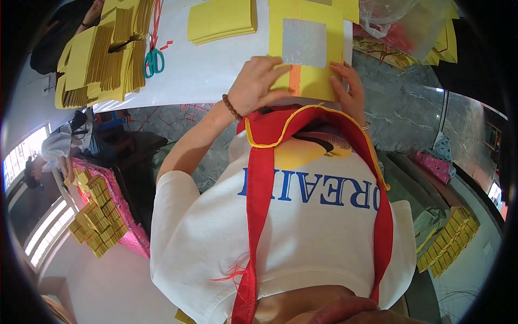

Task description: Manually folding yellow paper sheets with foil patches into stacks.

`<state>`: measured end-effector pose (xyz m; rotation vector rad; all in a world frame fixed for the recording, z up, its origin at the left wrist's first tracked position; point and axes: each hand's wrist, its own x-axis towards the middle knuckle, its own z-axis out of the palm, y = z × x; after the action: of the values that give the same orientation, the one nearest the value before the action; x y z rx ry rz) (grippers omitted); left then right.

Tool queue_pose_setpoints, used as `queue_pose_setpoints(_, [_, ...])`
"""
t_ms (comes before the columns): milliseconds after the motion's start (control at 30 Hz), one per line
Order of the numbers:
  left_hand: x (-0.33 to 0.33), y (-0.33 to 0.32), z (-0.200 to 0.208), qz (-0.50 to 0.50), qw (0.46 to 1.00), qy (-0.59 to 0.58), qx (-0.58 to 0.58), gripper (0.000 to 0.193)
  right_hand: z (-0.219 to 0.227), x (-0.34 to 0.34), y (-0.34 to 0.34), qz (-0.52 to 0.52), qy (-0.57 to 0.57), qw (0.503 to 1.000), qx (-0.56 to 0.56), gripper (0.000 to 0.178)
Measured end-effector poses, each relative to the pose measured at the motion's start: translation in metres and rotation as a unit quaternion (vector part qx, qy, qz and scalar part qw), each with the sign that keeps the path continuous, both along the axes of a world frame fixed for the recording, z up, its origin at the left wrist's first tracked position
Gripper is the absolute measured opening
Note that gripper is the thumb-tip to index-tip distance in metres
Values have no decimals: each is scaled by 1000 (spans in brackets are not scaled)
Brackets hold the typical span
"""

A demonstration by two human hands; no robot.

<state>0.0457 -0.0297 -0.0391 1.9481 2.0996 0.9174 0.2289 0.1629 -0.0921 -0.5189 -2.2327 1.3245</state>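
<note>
A yellow paper piece (315,83) with an orange strip along its left side lies at the near edge of the white table, in front of my chest. A silvery-grey rectangle (304,42) covers its middle. My left hand (258,82), with a brown bead bracelet at the wrist, rests at its left edge; thumb and forefinger are apart and reach over the orange strip. At the right edge is my right hand (350,89), its thumb and fingers spread against the paper. The undersides of both hands are hidden.
Folded yellow paper stacks (102,54) stand at the table's left, beside teal-handled scissors (154,62). Another yellow stack (222,21) lies further right. A clear plastic bag (402,19) sits beyond the right side. Another person (65,141) works at a pink-covered table with yellow bundles (99,208).
</note>
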Motion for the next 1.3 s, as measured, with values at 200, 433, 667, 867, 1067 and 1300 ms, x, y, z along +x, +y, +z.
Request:
queue_pose_setpoints(200, [3,0,-4,-36,996,75,-16,37,-5,-1,0,-9,26,998,-58,22])
queue_pose_setpoints(433, [-5,7,3,-22,996,-84,-10,11,-3,-1,3,-6,48,967,-250,42])
queue_pose_setpoints(667, [-8,9,5,4,986,-154,-69,15,-9,0,4,-10,48,966,-254,48])
queue_pose_setpoints(867, [-8,11,2,49,967,-233,-94,16,-13,-1,4,-24,46,963,-263,48])
queue_pose_setpoints(1067, [-10,14,3,83,937,-306,-144,18,-13,-1,5,-18,55,963,-264,47])
queue_pose_setpoints(1300, [-12,15,2,99,910,-369,-162,18,-12,3,7,39,96,962,-253,34])
